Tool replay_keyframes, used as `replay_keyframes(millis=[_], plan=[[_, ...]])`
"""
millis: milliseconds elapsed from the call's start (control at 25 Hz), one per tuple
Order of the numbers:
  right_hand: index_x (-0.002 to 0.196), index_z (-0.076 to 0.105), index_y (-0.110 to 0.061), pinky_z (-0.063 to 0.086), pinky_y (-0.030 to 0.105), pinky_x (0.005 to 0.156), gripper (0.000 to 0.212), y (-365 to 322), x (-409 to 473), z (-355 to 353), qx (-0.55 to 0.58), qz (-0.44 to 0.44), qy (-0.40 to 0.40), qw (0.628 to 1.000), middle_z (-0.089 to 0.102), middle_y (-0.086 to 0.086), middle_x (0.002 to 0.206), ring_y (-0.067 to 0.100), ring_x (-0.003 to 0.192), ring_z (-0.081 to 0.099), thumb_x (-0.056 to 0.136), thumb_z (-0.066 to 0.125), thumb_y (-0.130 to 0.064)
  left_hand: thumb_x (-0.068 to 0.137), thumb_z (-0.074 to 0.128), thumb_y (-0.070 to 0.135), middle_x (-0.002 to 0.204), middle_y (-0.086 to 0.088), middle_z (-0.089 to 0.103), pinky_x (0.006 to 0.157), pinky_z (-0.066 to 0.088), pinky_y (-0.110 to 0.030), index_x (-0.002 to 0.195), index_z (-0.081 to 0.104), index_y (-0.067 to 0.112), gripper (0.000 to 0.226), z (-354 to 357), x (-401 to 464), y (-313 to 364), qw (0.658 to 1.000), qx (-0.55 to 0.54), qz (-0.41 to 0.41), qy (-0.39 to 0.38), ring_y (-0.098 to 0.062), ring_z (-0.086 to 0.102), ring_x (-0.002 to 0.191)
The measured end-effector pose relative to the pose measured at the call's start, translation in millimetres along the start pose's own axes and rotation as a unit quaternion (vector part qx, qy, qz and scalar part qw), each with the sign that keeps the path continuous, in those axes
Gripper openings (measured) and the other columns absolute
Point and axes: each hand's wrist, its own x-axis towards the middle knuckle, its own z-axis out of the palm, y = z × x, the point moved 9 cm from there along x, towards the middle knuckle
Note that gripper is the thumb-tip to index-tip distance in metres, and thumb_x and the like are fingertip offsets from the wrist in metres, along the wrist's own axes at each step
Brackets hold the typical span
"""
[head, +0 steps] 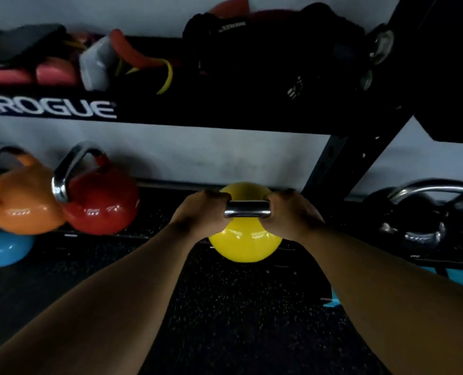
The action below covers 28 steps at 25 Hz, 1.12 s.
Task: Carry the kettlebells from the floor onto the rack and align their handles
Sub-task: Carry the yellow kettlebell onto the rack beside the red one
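Both hands grip the steel handle of a yellow kettlebell [245, 243] at the frame's centre. My left hand [202, 212] holds the handle's left end and my right hand [289, 212] its right end. The yellow kettlebell is at the front edge of the rack's lower shelf [170, 198]; I cannot tell whether it rests on it. On that shelf at the left stand a red kettlebell [100, 204] and an orange kettlebell [22, 204], both with steel handles. A blue kettlebell [3, 250] lies lower, at the far left.
A black kettlebell [419, 220] sits at the right beyond the rack's slanted black upright [341, 155]. The upper shelf [197, 115], marked ROGUE, holds bands, pads and black bags. Dark speckled rubber floor [238, 320] lies below, with a turquoise object [335, 299] at the right.
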Motion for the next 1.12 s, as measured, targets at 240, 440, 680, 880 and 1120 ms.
replay_keyframes(millis=[240,440,680,880,1120], plan=[[0.09,0.072,-0.01,0.055,0.036,0.069,0.019,24,21,14,0.02,0.028,-0.017,0.999,0.072,0.017,0.09,0.038,0.086,0.067,0.076,0.064,-0.02,0.081,0.058,0.032,0.093,-0.015,0.069,0.063,0.049,-0.038,0.091,0.061,0.015,0.02,34,36,-2,0.999,-0.024,0.006,-0.038,-0.041,0.067,0.086],[0.098,0.069,-0.009,0.051,0.03,0.062,0.02,38,44,19,0.059,0.074,-0.024,0.995,0.069,0.013,0.084,0.031,0.078,0.068,0.08,0.067,-0.017,0.081,0.061,0.029,0.085,-0.01,0.069,0.057,0.047,-0.032,0.089,0.062,0.019,0.013,39,63,-16,0.997,-0.066,-0.015,-0.033,-0.034,0.067,0.078],[0.109,0.068,-0.006,0.039,0.022,0.06,0.029,63,61,20,0.078,0.125,0.048,0.988,0.072,0.016,0.093,0.029,0.077,0.066,0.081,0.068,-0.015,0.082,0.066,0.018,0.088,-0.011,0.069,0.065,0.053,-0.035,0.097,0.064,0.013,0.016,48,92,-20,0.99,-0.13,-0.044,-0.029,-0.03,0.066,0.082],[0.12,0.064,-0.006,0.04,0.026,0.069,0.039,81,75,22,0.064,0.146,0.052,0.986,0.07,0.02,0.105,0.035,0.098,0.065,0.083,0.067,-0.016,0.082,0.064,0.016,0.108,-0.015,0.07,0.076,0.051,-0.038,0.113,0.065,0.014,0.031,57,114,-20,0.988,-0.138,-0.069,-0.014,-0.035,0.064,0.1],[0.127,0.057,-0.005,0.04,0.025,0.068,0.044,85,83,26,0.057,0.132,0.021,0.989,0.068,0.018,0.107,0.034,0.098,0.063,0.084,0.066,-0.014,0.082,0.067,0.017,0.1,-0.016,0.068,0.069,0.054,-0.038,0.114,0.056,0.015,0.034,55,117,-20,0.985,-0.16,-0.061,-0.013,-0.035,0.065,0.089]])
